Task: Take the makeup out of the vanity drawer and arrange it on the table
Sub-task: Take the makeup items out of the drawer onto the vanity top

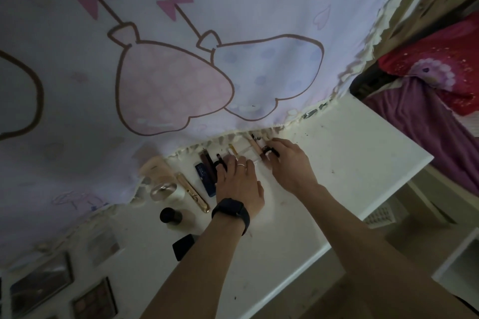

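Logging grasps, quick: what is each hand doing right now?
Left hand: open, fingers flat on the row of makeup sticks.
Right hand: fingers curled round a small dark item; what it is cannot be told.

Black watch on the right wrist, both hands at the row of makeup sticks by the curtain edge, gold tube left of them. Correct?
No: the head view shows the black watch on the left wrist, not the right. The rest holds: left hand and right hand are both at the makeup sticks by the curtain edge, gold tube left of them.
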`<state>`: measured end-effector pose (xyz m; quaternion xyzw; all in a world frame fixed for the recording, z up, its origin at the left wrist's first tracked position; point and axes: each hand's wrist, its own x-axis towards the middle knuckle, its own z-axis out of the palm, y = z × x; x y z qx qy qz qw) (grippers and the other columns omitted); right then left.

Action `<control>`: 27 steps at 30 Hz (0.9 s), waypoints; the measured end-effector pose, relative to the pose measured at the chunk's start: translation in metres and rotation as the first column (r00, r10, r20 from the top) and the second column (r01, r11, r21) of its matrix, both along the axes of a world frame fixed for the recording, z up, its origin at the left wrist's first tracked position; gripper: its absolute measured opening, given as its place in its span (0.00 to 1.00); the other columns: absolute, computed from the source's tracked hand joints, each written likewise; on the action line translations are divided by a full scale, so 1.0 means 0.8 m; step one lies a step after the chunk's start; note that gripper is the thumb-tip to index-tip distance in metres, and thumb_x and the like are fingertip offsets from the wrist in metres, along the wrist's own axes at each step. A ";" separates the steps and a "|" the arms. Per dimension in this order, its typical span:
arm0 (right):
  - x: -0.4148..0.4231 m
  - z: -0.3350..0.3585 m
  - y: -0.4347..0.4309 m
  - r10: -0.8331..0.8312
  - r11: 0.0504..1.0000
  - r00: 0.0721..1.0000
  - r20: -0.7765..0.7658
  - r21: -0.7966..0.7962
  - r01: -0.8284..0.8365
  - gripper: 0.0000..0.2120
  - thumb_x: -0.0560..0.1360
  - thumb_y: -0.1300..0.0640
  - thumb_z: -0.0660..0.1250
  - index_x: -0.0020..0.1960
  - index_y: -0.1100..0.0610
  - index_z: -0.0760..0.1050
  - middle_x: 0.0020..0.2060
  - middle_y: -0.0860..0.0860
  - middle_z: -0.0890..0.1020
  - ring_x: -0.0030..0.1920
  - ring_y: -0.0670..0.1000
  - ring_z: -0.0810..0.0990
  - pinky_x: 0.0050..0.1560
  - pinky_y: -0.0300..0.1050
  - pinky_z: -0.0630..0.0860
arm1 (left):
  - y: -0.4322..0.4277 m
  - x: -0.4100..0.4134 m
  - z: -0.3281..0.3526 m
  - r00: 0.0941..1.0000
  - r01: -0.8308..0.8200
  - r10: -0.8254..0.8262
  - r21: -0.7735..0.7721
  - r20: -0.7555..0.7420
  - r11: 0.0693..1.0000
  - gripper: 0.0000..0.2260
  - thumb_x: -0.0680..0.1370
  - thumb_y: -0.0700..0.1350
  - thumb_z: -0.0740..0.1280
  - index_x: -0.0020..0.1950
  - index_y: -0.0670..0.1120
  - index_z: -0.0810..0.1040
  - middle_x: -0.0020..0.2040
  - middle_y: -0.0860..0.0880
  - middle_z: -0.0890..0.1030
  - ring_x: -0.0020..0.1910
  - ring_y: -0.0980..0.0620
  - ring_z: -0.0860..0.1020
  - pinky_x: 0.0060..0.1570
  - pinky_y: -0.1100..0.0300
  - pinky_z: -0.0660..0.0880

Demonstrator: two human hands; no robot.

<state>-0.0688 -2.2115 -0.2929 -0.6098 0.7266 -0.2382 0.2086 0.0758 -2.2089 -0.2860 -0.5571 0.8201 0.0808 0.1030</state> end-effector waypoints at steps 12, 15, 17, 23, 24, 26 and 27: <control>-0.061 -0.003 0.227 -0.232 0.967 0.970 0.068 -0.095 0.238 0.11 0.77 0.62 0.71 0.58 0.55 0.82 0.60 0.50 0.82 0.60 0.48 0.77 0.64 0.43 0.70 | 0.090 -0.051 0.001 0.948 0.080 -0.077 -0.003 -0.307 0.997 0.26 0.80 0.48 0.60 0.78 0.48 0.59 0.79 0.48 0.59 0.78 0.48 0.57 0.76 0.48 0.57; -0.089 -0.030 0.303 -0.290 0.954 0.956 -0.041 -0.084 0.286 0.12 0.71 0.67 0.75 0.53 0.59 0.84 0.54 0.54 0.85 0.55 0.57 0.82 0.61 0.49 0.75 | 0.145 -0.082 0.000 0.881 0.169 -0.175 -0.052 -0.440 0.984 0.25 0.78 0.46 0.64 0.75 0.48 0.65 0.75 0.48 0.67 0.73 0.48 0.66 0.70 0.51 0.66; -0.111 -0.047 0.345 -0.303 0.953 0.944 -0.129 -0.054 0.299 0.09 0.73 0.65 0.72 0.52 0.60 0.84 0.52 0.56 0.85 0.55 0.63 0.82 0.60 0.56 0.77 | 0.185 -0.100 -0.010 0.805 0.284 -0.294 -0.101 -0.515 0.954 0.23 0.77 0.46 0.66 0.71 0.48 0.69 0.71 0.48 0.72 0.68 0.48 0.71 0.64 0.52 0.73; -0.167 -0.077 0.409 -0.262 0.929 0.910 -0.321 0.171 0.327 0.14 0.76 0.52 0.71 0.61 0.52 0.82 0.69 0.55 0.76 0.75 0.60 0.68 0.71 0.64 0.66 | 0.260 -0.157 -0.074 0.763 0.569 -0.488 0.085 -0.424 0.818 0.26 0.74 0.42 0.66 0.73 0.47 0.68 0.74 0.46 0.67 0.68 0.44 0.70 0.64 0.51 0.72; -0.173 -0.082 0.412 -0.243 0.930 0.917 -0.315 0.193 0.313 0.15 0.77 0.49 0.70 0.63 0.51 0.80 0.72 0.54 0.73 0.77 0.58 0.64 0.73 0.64 0.64 | 0.258 -0.168 -0.084 0.799 0.558 -0.475 0.159 -0.369 0.814 0.28 0.74 0.41 0.66 0.75 0.46 0.65 0.76 0.46 0.63 0.71 0.42 0.67 0.67 0.49 0.69; -0.179 -0.093 0.420 -0.204 0.942 0.925 -0.320 0.194 0.275 0.19 0.80 0.44 0.61 0.66 0.50 0.78 0.75 0.54 0.69 0.79 0.57 0.60 0.74 0.63 0.63 | 0.249 -0.190 -0.108 0.865 0.491 -0.426 0.277 -0.263 0.826 0.31 0.76 0.40 0.66 0.77 0.47 0.60 0.79 0.46 0.54 0.76 0.41 0.59 0.70 0.45 0.66; -0.181 -0.098 0.423 -0.188 0.949 0.927 -0.324 0.182 0.256 0.21 0.81 0.43 0.58 0.67 0.51 0.78 0.76 0.54 0.68 0.79 0.57 0.59 0.74 0.64 0.63 | 0.242 -0.200 -0.119 0.885 0.463 -0.414 0.290 -0.215 0.838 0.32 0.76 0.40 0.65 0.78 0.47 0.58 0.80 0.47 0.51 0.77 0.41 0.56 0.71 0.44 0.65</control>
